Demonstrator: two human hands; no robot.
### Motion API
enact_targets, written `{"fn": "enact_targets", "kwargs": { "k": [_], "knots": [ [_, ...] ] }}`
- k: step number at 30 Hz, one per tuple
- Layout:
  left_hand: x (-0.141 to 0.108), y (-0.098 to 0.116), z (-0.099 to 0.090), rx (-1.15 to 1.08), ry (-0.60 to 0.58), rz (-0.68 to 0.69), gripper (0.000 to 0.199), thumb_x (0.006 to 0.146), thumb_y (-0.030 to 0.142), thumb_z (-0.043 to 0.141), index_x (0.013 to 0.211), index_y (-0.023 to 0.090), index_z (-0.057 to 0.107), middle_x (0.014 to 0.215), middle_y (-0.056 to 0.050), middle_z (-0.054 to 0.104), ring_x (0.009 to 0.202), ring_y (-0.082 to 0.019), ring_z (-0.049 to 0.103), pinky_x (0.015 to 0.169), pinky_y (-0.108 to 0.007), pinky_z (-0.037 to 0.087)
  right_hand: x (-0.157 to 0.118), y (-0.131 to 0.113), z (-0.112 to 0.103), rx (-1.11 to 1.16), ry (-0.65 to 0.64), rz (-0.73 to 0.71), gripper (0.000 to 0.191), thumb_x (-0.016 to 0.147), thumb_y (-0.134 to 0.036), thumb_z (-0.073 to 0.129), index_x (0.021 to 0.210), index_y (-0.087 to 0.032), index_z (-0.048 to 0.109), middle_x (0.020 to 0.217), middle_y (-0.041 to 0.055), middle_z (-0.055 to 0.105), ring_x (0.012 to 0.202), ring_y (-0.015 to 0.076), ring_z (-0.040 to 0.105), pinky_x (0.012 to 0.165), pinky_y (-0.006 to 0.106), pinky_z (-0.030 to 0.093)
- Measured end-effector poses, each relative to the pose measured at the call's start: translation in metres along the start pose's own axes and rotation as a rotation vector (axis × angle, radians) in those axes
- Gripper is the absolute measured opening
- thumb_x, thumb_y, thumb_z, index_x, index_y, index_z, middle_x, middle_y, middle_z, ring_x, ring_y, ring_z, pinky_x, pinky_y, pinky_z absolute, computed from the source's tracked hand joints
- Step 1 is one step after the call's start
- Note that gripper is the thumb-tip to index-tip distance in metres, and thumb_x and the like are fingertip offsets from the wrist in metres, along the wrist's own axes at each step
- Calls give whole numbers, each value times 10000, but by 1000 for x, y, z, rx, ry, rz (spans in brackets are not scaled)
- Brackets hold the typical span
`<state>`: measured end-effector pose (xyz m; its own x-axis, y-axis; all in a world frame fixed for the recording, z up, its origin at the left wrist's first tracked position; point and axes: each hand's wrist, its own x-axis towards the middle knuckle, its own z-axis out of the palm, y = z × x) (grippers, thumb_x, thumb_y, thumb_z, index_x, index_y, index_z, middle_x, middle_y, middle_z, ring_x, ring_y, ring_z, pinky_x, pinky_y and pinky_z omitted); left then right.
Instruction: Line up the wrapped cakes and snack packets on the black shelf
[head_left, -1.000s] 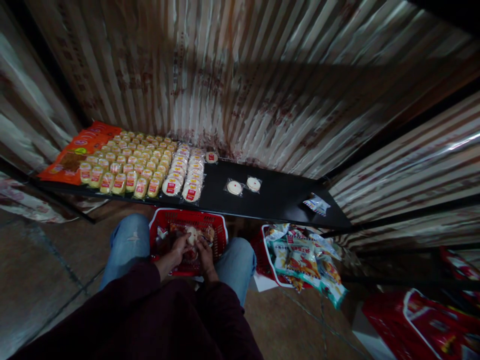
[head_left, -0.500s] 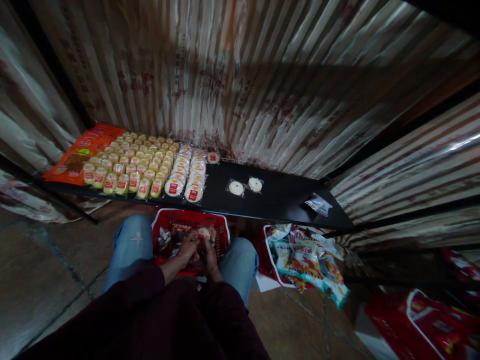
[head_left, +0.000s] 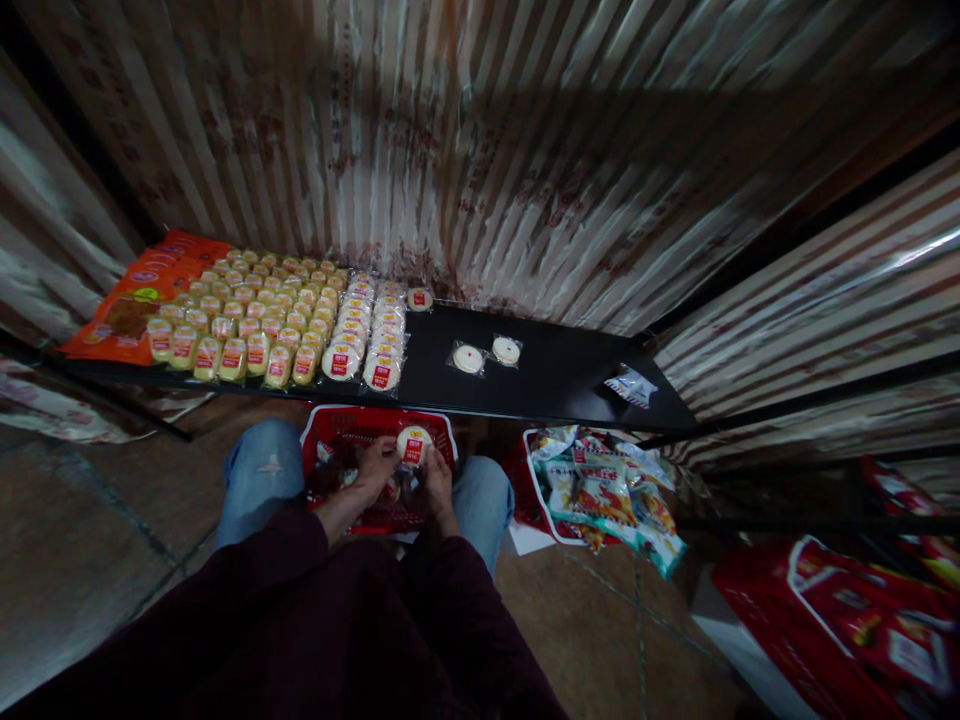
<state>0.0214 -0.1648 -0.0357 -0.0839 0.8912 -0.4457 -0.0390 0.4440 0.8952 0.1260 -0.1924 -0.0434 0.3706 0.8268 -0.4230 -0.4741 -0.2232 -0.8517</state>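
A round white packaged cake (head_left: 413, 446) with a red label is held between both hands above the red basket (head_left: 455, 440) at my knees. My left hand (head_left: 376, 465) pinches its left edge, and my right hand (head_left: 437, 478) grips the right edge. Beyond the basket, the black shelf (head_left: 442, 390) bears rows of yellow packaged cakes (head_left: 257, 352) on the left and two columns of round white packaged cakes (head_left: 342, 361) beside them. Two more white cakes (head_left: 469, 359) lie label-down or unlabelled side up at mid-shelf, and one labelled cake (head_left: 419, 299) is at the back edge.
An orange bag (head_left: 135, 310) lies at the shelf's left end, a small silver packet (head_left: 631, 386) towards its right. A second basket (head_left: 534, 480) overflows with snack bags (head_left: 604, 490). Red packages (head_left: 847, 610) are at the lower right. Striped curtains surround the shelf.
Both hands have raised the round cake slightly towards the shelf, and its red label now faces up in plain view. The camera view has shifted a little.
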Motion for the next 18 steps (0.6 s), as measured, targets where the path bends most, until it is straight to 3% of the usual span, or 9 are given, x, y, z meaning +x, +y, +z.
{"fn": "enact_targets", "kwargs": {
  "k": [6,18],
  "knots": [
    [-6,16,9,1,-26,38,282,647,7,606,875,171,624,727,-9,649,717,-135,621,677,-235,497,8,-9,-4,70,84,-40,450,610,-512,721,892,-162,680,771,37,725,663,155,630,632,274,493],
    [-8,29,23,25,-17,103,228,702,66,599,901,177,606,780,-14,646,711,-132,609,708,-250,496,12,-26,-6,96,46,-68,477,647,-514,715,964,-158,686,842,59,741,696,179,661,652,295,520]
  ]
}}
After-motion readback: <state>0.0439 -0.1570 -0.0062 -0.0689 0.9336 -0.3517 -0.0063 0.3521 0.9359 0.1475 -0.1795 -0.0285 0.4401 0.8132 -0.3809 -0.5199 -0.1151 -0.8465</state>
